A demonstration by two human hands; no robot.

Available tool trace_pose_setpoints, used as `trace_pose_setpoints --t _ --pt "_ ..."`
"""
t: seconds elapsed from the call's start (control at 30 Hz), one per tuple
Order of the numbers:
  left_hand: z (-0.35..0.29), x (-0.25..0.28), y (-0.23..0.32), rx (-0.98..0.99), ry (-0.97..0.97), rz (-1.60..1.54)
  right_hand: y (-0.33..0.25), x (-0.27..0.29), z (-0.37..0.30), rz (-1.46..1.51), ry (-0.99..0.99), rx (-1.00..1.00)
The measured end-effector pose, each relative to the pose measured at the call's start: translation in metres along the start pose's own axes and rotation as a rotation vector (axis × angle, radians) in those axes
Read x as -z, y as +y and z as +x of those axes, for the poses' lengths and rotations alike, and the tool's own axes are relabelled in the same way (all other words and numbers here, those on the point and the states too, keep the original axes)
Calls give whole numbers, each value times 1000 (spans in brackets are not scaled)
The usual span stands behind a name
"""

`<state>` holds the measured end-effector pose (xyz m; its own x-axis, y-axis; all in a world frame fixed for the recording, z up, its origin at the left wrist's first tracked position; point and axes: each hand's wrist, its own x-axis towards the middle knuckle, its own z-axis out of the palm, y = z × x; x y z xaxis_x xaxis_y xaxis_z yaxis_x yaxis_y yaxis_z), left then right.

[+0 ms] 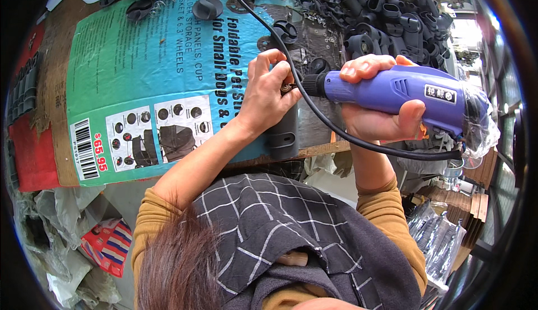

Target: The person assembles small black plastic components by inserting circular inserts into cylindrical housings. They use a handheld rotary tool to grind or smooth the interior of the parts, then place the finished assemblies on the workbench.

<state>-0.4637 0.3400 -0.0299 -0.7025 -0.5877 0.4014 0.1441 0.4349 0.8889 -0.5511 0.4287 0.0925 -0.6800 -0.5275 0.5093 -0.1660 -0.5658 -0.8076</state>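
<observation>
My right hand (378, 100) wraps around a purple electric screwdriver (403, 90), lying almost level with its black nose to the left. The tool's tip meets the bent fingers of my left hand (266, 94), which pinch together at a small brassy piece (285, 87). What exactly they grip is mostly hidden by the fingers. Right beside and beneath these fingers is a dark grey plastic tube-like part (284, 133), its lower end near the table's front edge. The black power cord (322, 116) loops from the tool's back across its front and up past my left fingertips.
A printed teal cardboard sheet (126, 46) covers much of the wooden table. Round dark caps (207, 8) lie along its far side. Black plastic fittings (386, 18) pile up at the far right. Dark parts (23, 86) line the left edge, near red cloth (33, 153).
</observation>
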Motion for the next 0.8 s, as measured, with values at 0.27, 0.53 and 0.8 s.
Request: trace_pose_setpoints --t 0.27,0.53,0.8 --pt "-1 0 -1 21 -3 33 5 1 -5 -56 -99 66" --pt "0 -1 1 52 -12 -23 -1 -2 0 -235 -252 -6" --pt "3 -2 2 97 18 -13 1 0 8 -231 -395 -101"
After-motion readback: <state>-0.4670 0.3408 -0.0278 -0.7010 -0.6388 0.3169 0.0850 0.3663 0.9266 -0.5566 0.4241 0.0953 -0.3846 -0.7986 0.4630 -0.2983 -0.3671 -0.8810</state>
